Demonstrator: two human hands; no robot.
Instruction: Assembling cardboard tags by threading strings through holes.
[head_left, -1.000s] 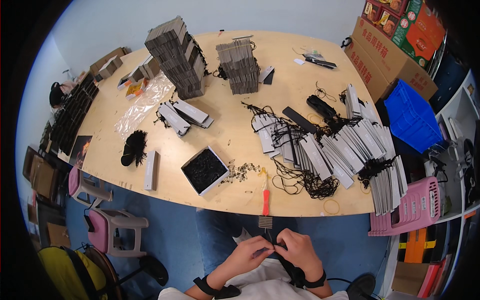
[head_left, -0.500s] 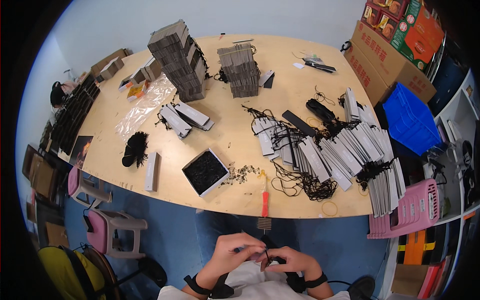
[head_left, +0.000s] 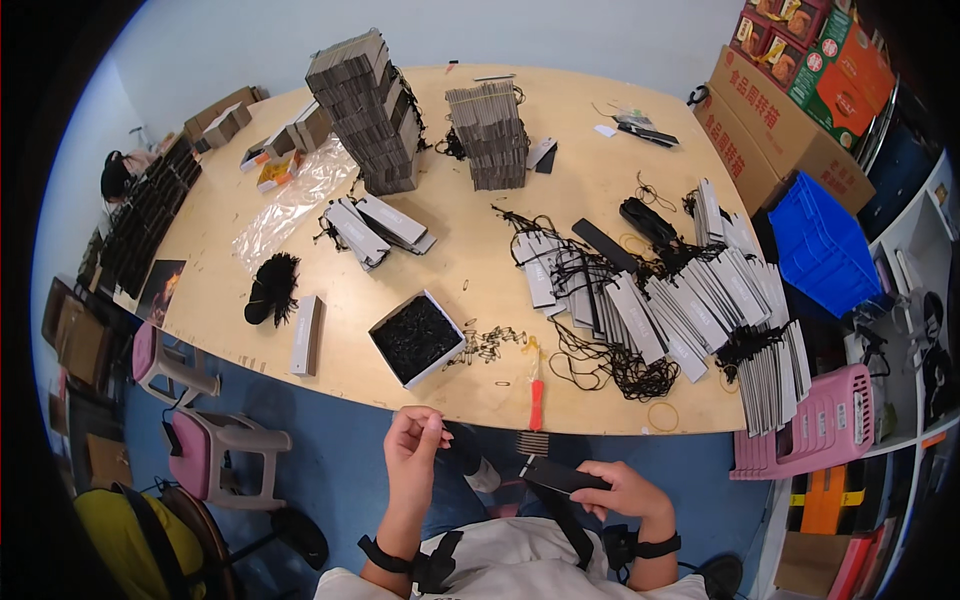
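My right hand (head_left: 622, 490) grips a flat black tag (head_left: 560, 474) by its right end, thumb on top, in front of the table edge. My left hand (head_left: 415, 437) is raised at the table's near edge with its fingers curled and thumb pressed in; whether something small sits in the pinch cannot be made out. Just beyond it stands an open white box (head_left: 458, 350) of black cords. Loose safety pins (head_left: 490, 345) are scattered beside that box. A red-handled tool (head_left: 537, 405) lies at the table's edge, between my hands.
On the wooden table (head_left: 470, 250), grey tags (head_left: 690, 310) with black cords spread at right. Tall tag stacks (head_left: 365, 120) stand at the back, a black cord bundle (head_left: 272, 288) at left. A blue bin (head_left: 825, 245), cartons (head_left: 770, 130) and pink stools (head_left: 205, 455) surround it.
My hands, together near my lap before, are now apart. The left has moved up and left to the table edge; the right has moved right and now plainly shows the black tag.
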